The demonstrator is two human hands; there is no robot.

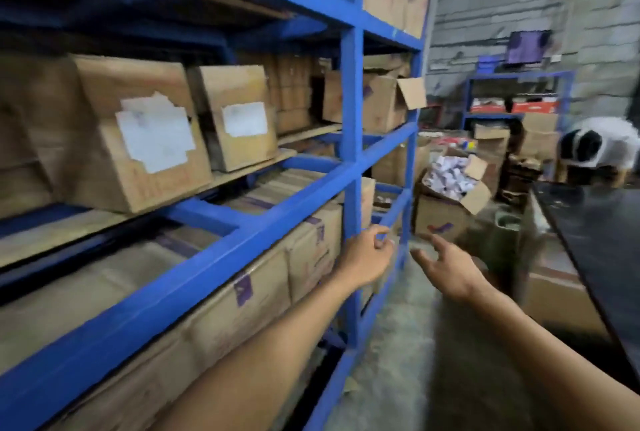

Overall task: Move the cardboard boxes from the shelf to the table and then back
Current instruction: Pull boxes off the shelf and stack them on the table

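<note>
A blue metal shelf [351,91] fills the left of the view, stacked with cardboard boxes. Two boxes with white labels, a large one [138,133] and a smaller one [239,115], stand on the middle level. A row of taped boxes [242,295] sits on the level below. My left hand [367,257] reaches out in front of the shelf's upright post, fingers curled and holding nothing. My right hand [446,268] is stretched forward over the floor, fingers spread and empty. The dark table [602,240] is at the right edge.
An open box of white packets [450,188] stands on the floor past the shelf. A person in a white top and cap [599,146] bends down at the far right. A second blue rack [516,98] stands against the block wall. The concrete aisle [398,344] runs between shelf and table.
</note>
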